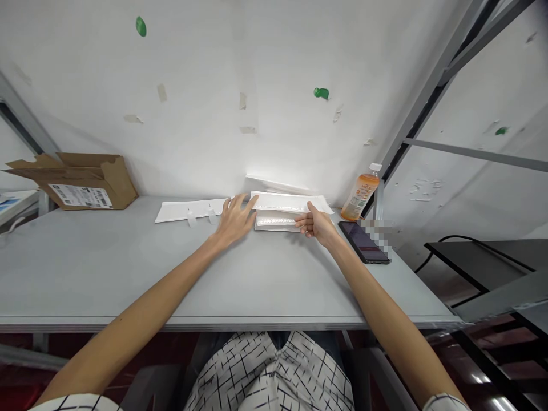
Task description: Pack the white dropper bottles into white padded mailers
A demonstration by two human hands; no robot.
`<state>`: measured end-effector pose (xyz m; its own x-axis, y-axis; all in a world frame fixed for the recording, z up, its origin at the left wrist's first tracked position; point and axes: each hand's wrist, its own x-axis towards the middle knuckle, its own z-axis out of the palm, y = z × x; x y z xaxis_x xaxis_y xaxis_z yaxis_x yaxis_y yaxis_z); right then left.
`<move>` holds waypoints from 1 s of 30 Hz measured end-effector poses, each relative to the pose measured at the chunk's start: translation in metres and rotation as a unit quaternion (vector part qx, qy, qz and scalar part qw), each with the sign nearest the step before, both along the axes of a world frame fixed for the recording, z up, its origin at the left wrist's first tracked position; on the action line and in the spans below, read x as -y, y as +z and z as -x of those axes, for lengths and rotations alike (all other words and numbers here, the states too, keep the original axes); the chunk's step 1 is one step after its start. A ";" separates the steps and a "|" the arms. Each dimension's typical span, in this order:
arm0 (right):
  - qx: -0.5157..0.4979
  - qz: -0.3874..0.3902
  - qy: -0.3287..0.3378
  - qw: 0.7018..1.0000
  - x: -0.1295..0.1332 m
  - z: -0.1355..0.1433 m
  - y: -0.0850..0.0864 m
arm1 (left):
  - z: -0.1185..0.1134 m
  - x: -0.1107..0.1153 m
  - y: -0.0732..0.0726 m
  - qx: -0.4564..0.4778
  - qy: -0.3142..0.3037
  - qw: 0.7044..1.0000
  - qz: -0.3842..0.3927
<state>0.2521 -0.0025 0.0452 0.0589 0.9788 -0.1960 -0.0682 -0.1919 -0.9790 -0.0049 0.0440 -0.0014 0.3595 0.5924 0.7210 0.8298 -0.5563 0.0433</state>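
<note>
A white packet [287,202] lies over other white packets near the wall, and its right part is in my right hand [314,222], thumb on top and fingers beneath. Under it shows a shiny, puffy packet [274,221]. My left hand [237,217] has its fingers spread, with the fingertips at the packet's left end. To the left of that hand, a flat white strip [182,210] with small clear tabs rests on the grey table [128,262].
An open cardboard box [92,180] with a label stands at the back left. At the right are an orange drink bottle [362,193] and a dark phone [363,242]. A metal frame [428,97] rises beyond them.
</note>
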 end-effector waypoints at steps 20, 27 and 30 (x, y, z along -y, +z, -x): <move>0.158 -0.124 0.105 0.974 0.007 0.013 -0.016 | 0.201 -0.022 0.034 0.054 0.254 0.896 0.360; 0.161 -0.148 0.125 0.968 0.012 0.016 -0.012 | 0.208 -0.029 0.024 0.034 0.272 0.869 0.411; 0.181 -0.154 0.122 0.964 0.013 0.016 -0.012 | 0.209 -0.032 0.021 0.034 0.271 0.880 0.388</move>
